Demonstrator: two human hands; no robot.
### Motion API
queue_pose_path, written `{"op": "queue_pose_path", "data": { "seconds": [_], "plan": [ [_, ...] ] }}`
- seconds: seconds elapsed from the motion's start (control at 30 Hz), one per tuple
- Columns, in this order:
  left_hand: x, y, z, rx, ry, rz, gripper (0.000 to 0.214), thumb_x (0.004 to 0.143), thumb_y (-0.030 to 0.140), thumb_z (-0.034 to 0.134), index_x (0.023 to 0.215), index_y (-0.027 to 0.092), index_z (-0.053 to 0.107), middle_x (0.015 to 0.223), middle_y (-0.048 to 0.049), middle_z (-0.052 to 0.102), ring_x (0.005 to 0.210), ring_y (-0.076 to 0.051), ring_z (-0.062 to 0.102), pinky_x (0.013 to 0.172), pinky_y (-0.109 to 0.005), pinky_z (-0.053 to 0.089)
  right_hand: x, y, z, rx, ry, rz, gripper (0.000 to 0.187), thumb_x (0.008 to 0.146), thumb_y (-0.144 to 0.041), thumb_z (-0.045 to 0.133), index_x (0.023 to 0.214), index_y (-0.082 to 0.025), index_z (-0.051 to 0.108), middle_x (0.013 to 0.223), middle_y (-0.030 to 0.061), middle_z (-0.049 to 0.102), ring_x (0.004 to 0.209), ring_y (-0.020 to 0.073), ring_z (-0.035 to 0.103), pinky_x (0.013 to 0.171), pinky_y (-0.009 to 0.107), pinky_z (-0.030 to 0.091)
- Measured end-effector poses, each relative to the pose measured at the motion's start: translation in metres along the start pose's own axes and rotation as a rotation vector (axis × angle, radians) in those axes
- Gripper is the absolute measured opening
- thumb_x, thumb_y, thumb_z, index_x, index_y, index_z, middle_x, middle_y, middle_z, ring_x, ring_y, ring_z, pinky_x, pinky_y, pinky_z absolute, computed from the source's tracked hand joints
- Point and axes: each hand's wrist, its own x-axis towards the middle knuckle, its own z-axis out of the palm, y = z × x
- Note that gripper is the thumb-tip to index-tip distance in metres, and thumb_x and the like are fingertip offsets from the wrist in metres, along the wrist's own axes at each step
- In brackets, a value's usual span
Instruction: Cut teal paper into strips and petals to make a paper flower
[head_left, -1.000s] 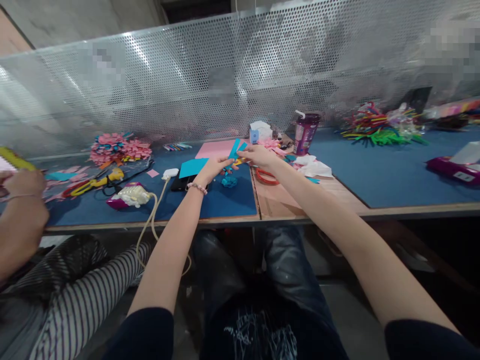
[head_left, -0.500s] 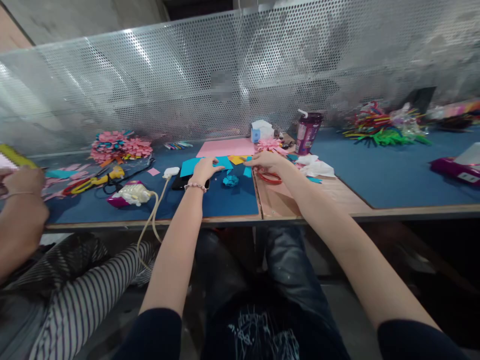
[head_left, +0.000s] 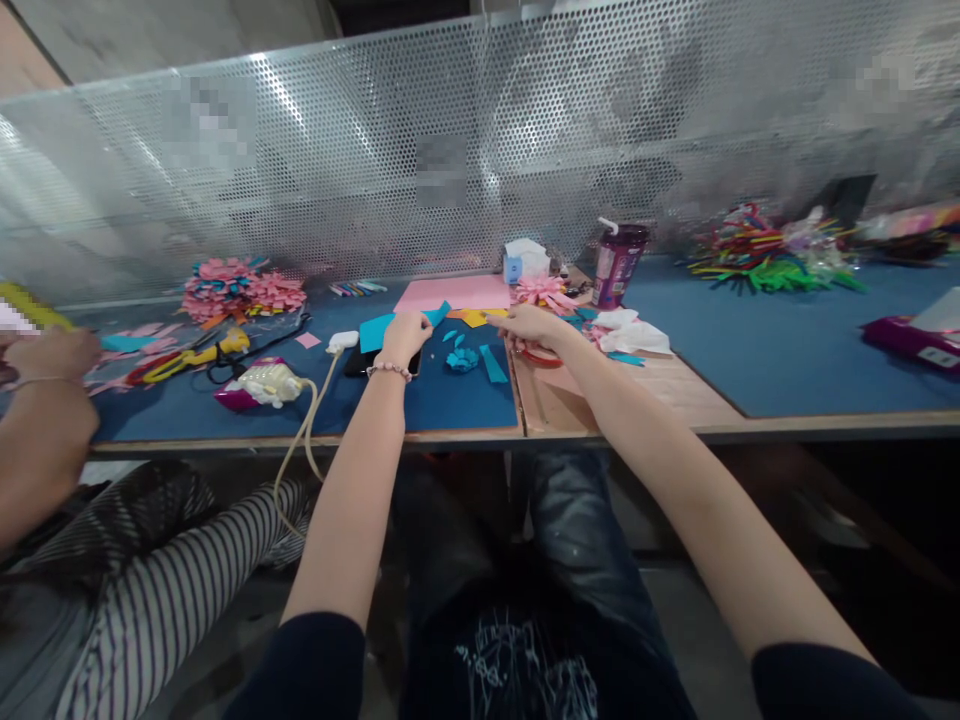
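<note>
A craft workroom, I'd say: cut paper (head_left: pixel 493 364), paper flowers (head_left: pixel 462 361) and scissors (head_left: pixel 544 361) litter the long bench (head_left: pixel 712 340) here. Behind it rise a perforated metal screen (head_left: pixel 337 150) and a concrete wall (head_left: pixel 255 35).

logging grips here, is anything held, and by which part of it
The left hand seems to pinch blue paper near its right end; the exact spot is hidden. Whether the right hand, by the scissors, holds anything cannot be told.
</note>
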Motion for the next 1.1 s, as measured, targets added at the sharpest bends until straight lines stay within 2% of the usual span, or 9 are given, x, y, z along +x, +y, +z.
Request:
{"op": "queue_pose_path", "data": {
  "seconds": [0.2, 0.27, 0.37, 0.53, 0.6, 0.77, 0.93, 1.0, 1.1],
  "plan": [
    [-0.006, 0.033, -0.020, -0.279, 0.246, 0.169, 0.023, 0.083, 0.033, 0.061, 0.093, 0.018, 0.074, 0.093, -0.0087, 0.067, 0.086, -0.020, 0.061, 0.082, -0.033, 0.047, 0.005, -0.002, -0.010, 0.521, 0.045, 0.056, 0.070, 0.081, -0.079, 0.040, 0.089, -0.013, 0.061, 0.074, 0.0151, 0.068, 0.063, 0.0211, 0.067, 0.057, 0.030, 0.053],
    [-0.009, 0.045, -0.023, -0.414, 0.182, 0.186, 0.026, 0.081, 0.037, 0.064, 0.095, 0.017, 0.075, 0.092, -0.0080, 0.068, 0.084, -0.020, 0.062, 0.077, -0.032, 0.048, 0.009, 0.002, -0.020, 0.614, -0.003, 0.092, 0.078, 0.081, -0.082, 0.028, 0.095, -0.012, 0.059, 0.082, 0.0174, 0.068, 0.076, 0.0235, 0.069, 0.063, 0.032, 0.055],
    [-0.015, 0.053, -0.023, -0.569, -0.062, 0.157, 0.030, 0.080, 0.038, 0.065, 0.098, 0.015, 0.074, 0.081, -0.0076, 0.071, 0.070, -0.019, 0.064, 0.062, -0.030, 0.050, 0.013, 0.010, -0.036, 0.588, 0.007, 0.115, 0.075, 0.085, -0.078, 0.026, 0.098, -0.012, 0.059, 0.084, 0.0165, 0.068, 0.081, 0.0236, 0.069, 0.066, 0.035, 0.057],
    [-0.019, 0.051, -0.018, -0.576, -0.190, 0.152, 0.027, 0.079, 0.039, 0.065, 0.090, 0.017, 0.075, 0.082, -0.0087, 0.074, 0.068, -0.020, 0.068, 0.052, -0.027, 0.048, 0.013, 0.019, -0.044, 0.740, 0.103, 0.175, 0.008, 0.085, -0.024, 0.058, 0.083, -0.016, 0.059, 0.073, 0.0056, 0.066, 0.068, 0.0150, 0.065, 0.070, 0.031, 0.057],
    [-0.019, 0.051, -0.018, -0.531, -0.174, 0.155, 0.026, 0.080, 0.040, 0.064, 0.085, 0.017, 0.074, 0.076, -0.0079, 0.073, 0.063, -0.019, 0.067, 0.050, -0.027, 0.048, 0.016, 0.021, -0.039, 0.716, 0.125, 0.193, 0.013, 0.074, -0.003, 0.059, 0.077, -0.015, 0.057, 0.068, 0.0016, 0.064, 0.064, 0.0121, 0.062, 0.068, 0.027, 0.057],
    [-0.016, 0.054, -0.019, -0.578, -0.007, 0.036, 0.052, 0.086, 0.060, 0.051, 0.084, 0.013, 0.074, 0.065, -0.0092, 0.068, 0.058, -0.019, 0.065, 0.053, -0.029, 0.050, 0.023, 0.016, -0.022, 0.590, 0.224, -0.030, 0.031, 0.063, 0.002, 0.062, 0.091, -0.013, 0.063, 0.069, -0.0006, 0.064, 0.061, 0.0111, 0.060, 0.060, 0.023, 0.055],
    [-0.007, 0.052, -0.016, -0.825, 0.083, -0.103, 0.055, 0.085, 0.057, 0.056, 0.126, 0.021, 0.060, 0.105, -0.0121, 0.070, 0.090, -0.024, 0.068, 0.069, -0.034, 0.056, 0.017, -0.002, -0.013, 0.591, 0.326, -0.287, 0.052, 0.069, -0.010, 0.064, 0.119, -0.019, 0.054, 0.097, 0.0019, 0.069, 0.082, 0.0133, 0.066, 0.073, 0.026, 0.057],
    [-0.004, 0.049, -0.013, -0.935, 0.068, -0.127, 0.058, 0.085, 0.051, 0.060, 0.137, 0.028, 0.049, 0.118, -0.0102, 0.067, 0.099, -0.023, 0.066, 0.074, -0.035, 0.056, 0.014, -0.007, -0.009, 0.583, 0.343, -0.362, 0.045, 0.073, -0.015, 0.063, 0.117, -0.020, 0.055, 0.103, 0.0029, 0.069, 0.090, 0.0129, 0.066, 0.079, 0.025, 0.055],
    [-0.001, 0.045, -0.010, -1.112, -0.048, -0.095, 0.050, 0.086, 0.044, 0.060, 0.132, 0.023, 0.054, 0.119, -0.0108, 0.067, 0.101, -0.023, 0.066, 0.080, -0.037, 0.056, 0.014, -0.010, -0.002, 0.585, 0.341, -0.410, 0.037, 0.075, -0.017, 0.064, 0.111, -0.019, 0.056, 0.104, 0.0031, 0.068, 0.088, 0.0115, 0.066, 0.080, 0.024, 0.054]
  ]
}}
